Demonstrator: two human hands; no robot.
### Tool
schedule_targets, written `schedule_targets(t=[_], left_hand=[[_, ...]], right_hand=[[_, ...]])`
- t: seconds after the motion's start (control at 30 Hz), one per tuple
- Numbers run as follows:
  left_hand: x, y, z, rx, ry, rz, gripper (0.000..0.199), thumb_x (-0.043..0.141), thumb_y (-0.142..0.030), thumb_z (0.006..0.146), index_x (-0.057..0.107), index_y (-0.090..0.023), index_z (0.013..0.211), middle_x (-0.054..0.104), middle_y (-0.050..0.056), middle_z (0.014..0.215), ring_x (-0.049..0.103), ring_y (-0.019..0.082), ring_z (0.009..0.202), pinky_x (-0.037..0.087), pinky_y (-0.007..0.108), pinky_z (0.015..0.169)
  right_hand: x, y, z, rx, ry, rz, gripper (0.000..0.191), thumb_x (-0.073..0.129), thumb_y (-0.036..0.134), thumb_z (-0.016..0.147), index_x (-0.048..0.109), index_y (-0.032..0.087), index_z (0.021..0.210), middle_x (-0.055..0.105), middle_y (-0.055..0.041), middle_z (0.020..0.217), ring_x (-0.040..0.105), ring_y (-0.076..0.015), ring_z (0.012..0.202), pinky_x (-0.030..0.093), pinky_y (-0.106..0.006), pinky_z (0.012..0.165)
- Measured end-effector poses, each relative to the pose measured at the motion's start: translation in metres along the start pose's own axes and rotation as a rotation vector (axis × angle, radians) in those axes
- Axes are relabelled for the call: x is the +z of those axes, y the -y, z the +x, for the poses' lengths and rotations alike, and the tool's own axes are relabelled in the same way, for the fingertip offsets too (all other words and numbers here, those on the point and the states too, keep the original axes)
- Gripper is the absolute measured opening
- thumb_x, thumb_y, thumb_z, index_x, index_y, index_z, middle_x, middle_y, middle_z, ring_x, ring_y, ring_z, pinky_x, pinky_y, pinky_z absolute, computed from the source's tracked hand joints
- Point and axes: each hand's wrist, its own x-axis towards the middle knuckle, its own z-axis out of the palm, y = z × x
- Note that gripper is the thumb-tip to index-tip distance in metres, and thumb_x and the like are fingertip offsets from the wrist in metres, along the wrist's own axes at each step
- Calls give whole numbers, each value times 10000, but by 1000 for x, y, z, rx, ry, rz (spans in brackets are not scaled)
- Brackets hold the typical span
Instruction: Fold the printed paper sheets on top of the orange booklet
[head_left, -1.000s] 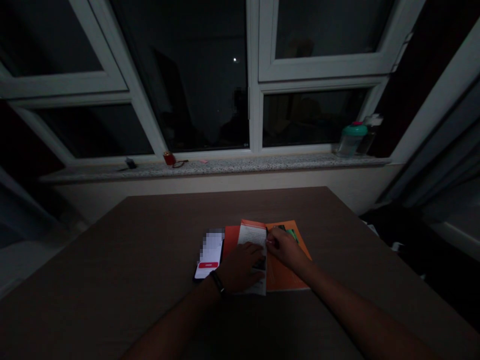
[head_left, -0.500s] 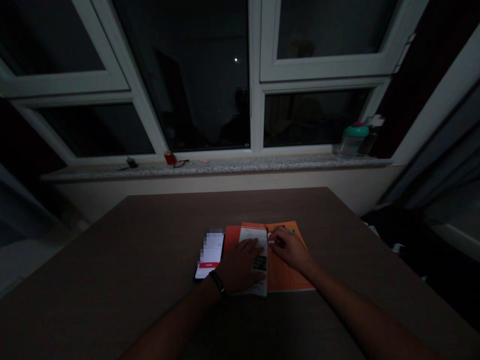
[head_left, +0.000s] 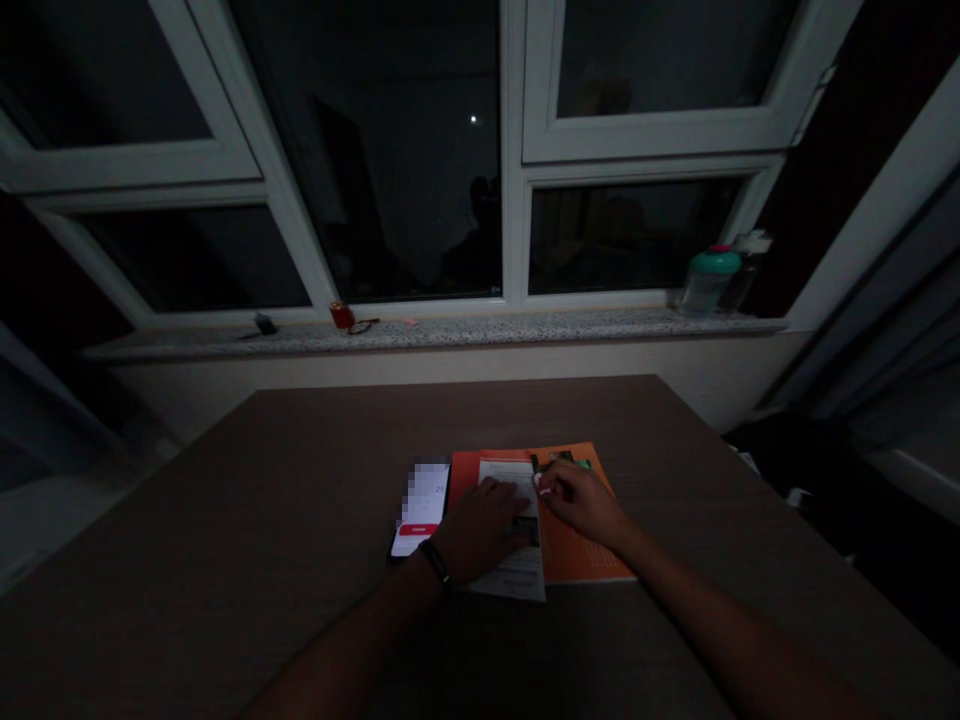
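Observation:
My left hand (head_left: 484,530) lies flat, fingers spread, on a white printed sheet (head_left: 517,583) with a red strip along its top. Beneath the sheet is an orange booklet (head_left: 577,545), with a redder part showing at the left. My right hand (head_left: 583,500) rests over the booklet's right half, its fingers pinched near the sheet's right edge on something small and pinkish white that I cannot make out. A lit phone (head_left: 426,500) lies left of the booklet, close to my left hand.
Around these is the brown table (head_left: 315,470). Behind it, a granite windowsill (head_left: 465,331) holds a small red object (head_left: 342,316), a small dark object (head_left: 265,323) and a teal-lidded bottle (head_left: 707,280) beside another clear bottle (head_left: 742,275).
The lower right part of the white sheet has shifted slightly to the right, and its top edge lies a little lower. Both hands have stayed nearly in place.

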Motion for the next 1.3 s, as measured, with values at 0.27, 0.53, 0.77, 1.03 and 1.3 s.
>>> schedule_targets(t=[0.27,0.53,0.77,1.03,1.3], left_hand=[[-8,-5,3,39,71,-16,309,677,-372,874,594,-232,1137,583,57,1109,509,255,1056,433,366,863],[-9,-5,4,17,67,-45,296,684,-361,867,609,-216,1113,594,57,1109,512,249,1059,430,361,869],[-1,-3,2,24,27,-24,386,710,-355,848,578,-229,1189,572,55,1138,499,257,1069,421,377,886],[-3,-5,2,17,32,-16,382,705,-330,847,566,-234,1190,570,50,1112,508,255,1037,427,372,861],[-4,-3,3,12,25,-60,324,708,-340,844,610,-224,1131,577,56,1125,510,255,1058,432,376,878]], right_hand=[[-3,4,-1,-74,184,-64,168,620,44,729,657,200,780,536,9,755,537,-151,741,391,-243,663],[-3,2,4,-14,157,-174,130,644,140,803,718,225,868,586,-18,779,562,-176,775,405,-259,688],[-1,-5,11,31,106,-175,132,610,178,867,728,228,897,610,-28,788,565,-172,750,410,-266,697],[-4,5,2,38,244,-115,171,618,141,844,740,252,891,618,-19,792,583,-171,756,421,-255,676],[3,-6,7,95,85,-181,75,665,185,815,723,232,809,616,-13,748,574,-175,743,404,-266,671]])
